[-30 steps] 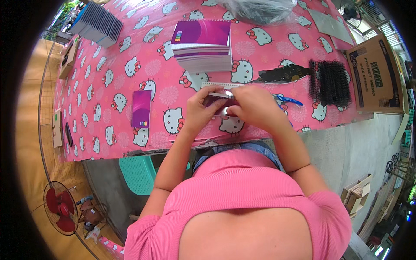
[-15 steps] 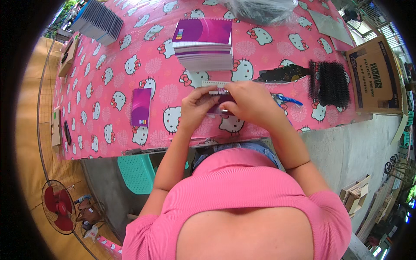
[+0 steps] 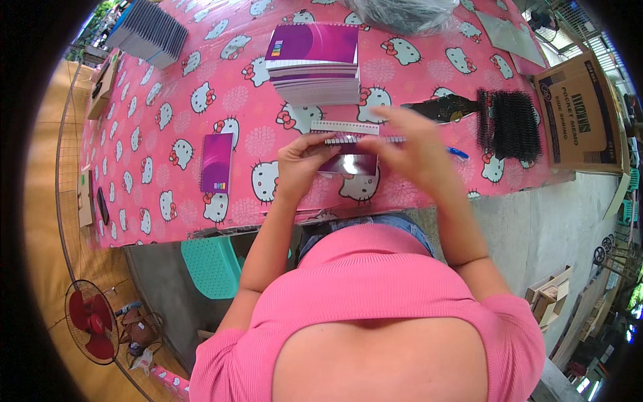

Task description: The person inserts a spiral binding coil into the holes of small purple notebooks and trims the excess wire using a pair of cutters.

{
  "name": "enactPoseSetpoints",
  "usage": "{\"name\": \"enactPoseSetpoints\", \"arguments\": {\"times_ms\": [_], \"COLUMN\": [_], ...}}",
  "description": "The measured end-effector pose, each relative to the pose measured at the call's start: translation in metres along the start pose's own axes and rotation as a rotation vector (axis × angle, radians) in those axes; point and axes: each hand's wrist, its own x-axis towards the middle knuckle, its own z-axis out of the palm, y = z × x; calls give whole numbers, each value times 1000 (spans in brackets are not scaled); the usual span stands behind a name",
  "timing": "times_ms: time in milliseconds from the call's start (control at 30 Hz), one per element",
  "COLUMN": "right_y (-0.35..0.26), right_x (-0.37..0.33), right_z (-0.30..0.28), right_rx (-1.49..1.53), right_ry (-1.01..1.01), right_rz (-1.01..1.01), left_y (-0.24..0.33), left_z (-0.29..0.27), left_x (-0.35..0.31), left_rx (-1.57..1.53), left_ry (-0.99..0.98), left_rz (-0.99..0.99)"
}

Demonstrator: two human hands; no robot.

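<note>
In front of me lies a small purple notebook [image 3: 351, 165], with a row of punched white pages [image 3: 345, 126] showing above it. A dark spiral coil [image 3: 348, 141] runs along the edge between them. My left hand [image 3: 299, 163] pinches the notebook and coil at their left end. My right hand [image 3: 415, 151] is blurred by motion over the coil's right end. Its thumb and index finger are spread apart, and nothing shows between them. Partly behind this hand, a blue-handled tool [image 3: 457, 153] rests on the cloth; its other end is hidden.
A stack of purple notebooks [image 3: 313, 74] stands beyond my hands. One bound notebook [image 3: 216, 163] lies to the left. Black coils [image 3: 512, 126] sit at the right beside a cardboard box [image 3: 581, 117]. Further off are a dark notebook stack [image 3: 151, 33] and a plastic bag [image 3: 405, 15].
My right hand has lifted and opened, moving rightward off the notebook. More of the coil, punched pages and cover now shows. The left hand keeps its hold.
</note>
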Motion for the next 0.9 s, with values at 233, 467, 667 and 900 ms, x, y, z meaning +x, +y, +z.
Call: {"name": "enactPoseSetpoints", "arguments": {"times_ms": [233, 467, 667, 900], "right_y": [103, 59, -29, -30], "right_x": [-100, -101, -60, -55], "right_z": [-2, -18, -16, -9], "right_rx": [-627, -73, 108, 80], "right_ry": [27, -3, 50, 45], "right_rz": [251, 323, 15, -15], "left_y": [11, 52, 52, 53], "left_z": [15, 33, 46, 46], "left_x": [3, -7, -20, -25], "left_rx": [-102, 197, 470, 404], "left_ry": [-35, -104, 19, 12], "left_rz": [77, 395, 762, 756]}}
